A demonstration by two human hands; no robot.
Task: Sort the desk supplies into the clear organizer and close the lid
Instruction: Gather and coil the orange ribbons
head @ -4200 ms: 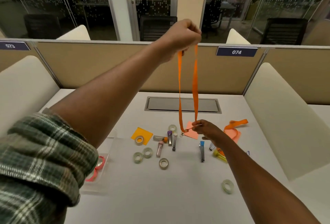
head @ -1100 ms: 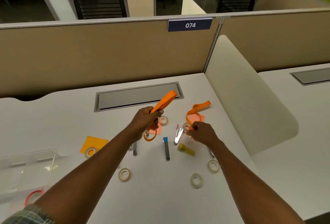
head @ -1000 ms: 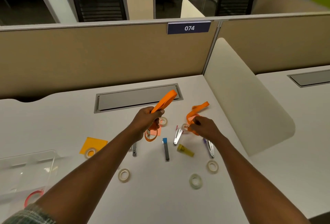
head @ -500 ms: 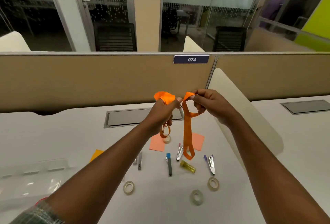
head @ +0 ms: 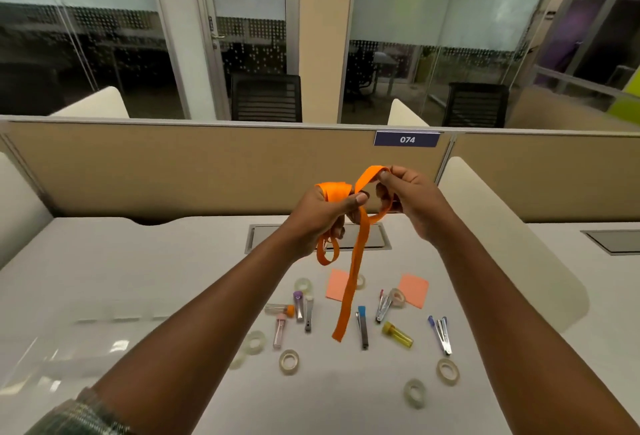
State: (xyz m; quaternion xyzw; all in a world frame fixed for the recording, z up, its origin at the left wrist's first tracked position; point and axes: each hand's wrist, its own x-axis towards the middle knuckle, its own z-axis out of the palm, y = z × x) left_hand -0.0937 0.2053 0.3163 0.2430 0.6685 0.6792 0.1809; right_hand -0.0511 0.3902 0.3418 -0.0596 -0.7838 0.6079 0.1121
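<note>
1. The orange lanyard [head: 354,275] is now raised off the desk [head: 166,261].
2. It is gripped in the left hand [head: 318,216] and pinched by the right hand [head: 412,202].
3. Bundling for the clear organizer [head: 69,351] seems underway.

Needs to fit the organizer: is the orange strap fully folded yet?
Only partly: left hand grips a folded bundle, right hand pinches a loop, a tail of the orange strap hangs loose.

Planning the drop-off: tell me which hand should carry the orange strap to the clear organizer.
Left. The left hand grips the folded bulk of the strap, and the organizer lies on its side. The right hand only pinches a loop and would likely have to cross over.
</note>
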